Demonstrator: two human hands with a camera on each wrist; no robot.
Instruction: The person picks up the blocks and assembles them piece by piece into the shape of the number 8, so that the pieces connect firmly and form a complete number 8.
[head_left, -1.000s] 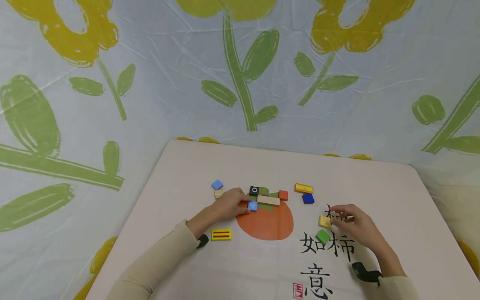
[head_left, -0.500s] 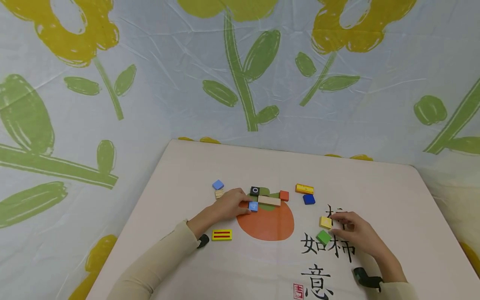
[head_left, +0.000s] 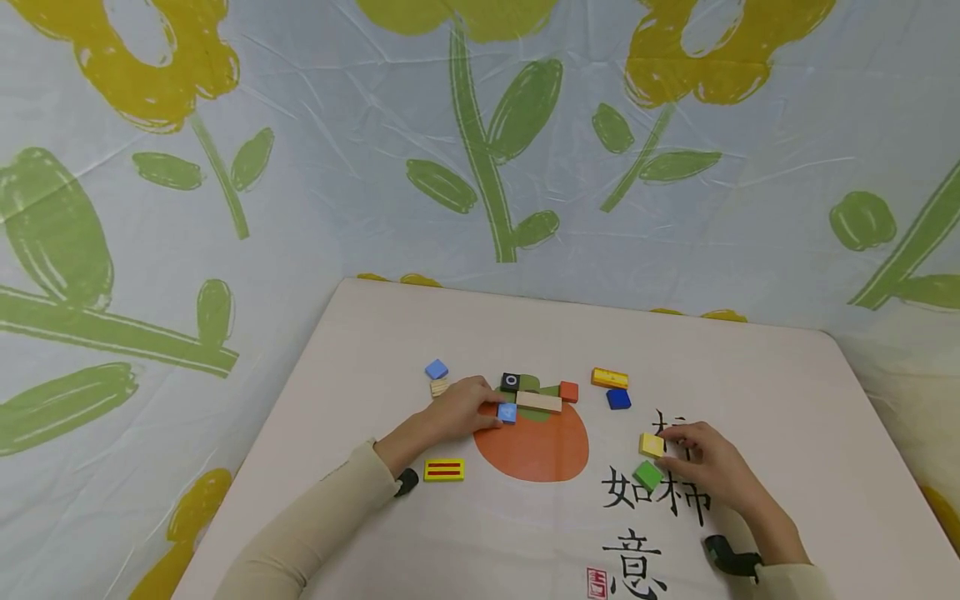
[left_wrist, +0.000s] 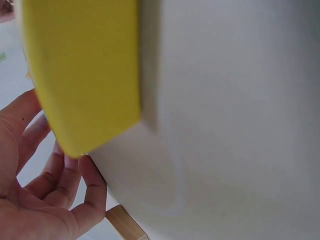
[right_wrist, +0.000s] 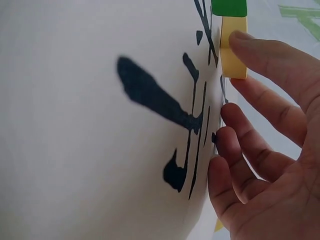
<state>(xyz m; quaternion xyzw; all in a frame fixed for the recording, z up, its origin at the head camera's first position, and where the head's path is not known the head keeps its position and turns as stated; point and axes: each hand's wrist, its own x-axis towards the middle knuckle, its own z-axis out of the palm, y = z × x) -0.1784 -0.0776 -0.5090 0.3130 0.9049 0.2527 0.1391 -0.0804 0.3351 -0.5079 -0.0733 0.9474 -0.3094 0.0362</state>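
Observation:
In the head view my left hand pinches a light blue square block between thumb and index finger. That block touches or nearly touches a plain wooden bar and lies below a black block with a white ring. My right hand holds a yellow block at its edges with thumb and index finger; a green block sits just below it. In the right wrist view, the thumb overlaps the yellow block. The left wrist view hides the light blue block behind the table's curve.
A red block lies at the bar's right end. Farther right are an orange-yellow block and a dark blue block. Another blue block and a striped wooden block lie left; a yellow red-striped block sits nearer.
My right hand's index finger has come down and the hand has drawn in around the yellow block. The left hand and the blocks have stayed in place.

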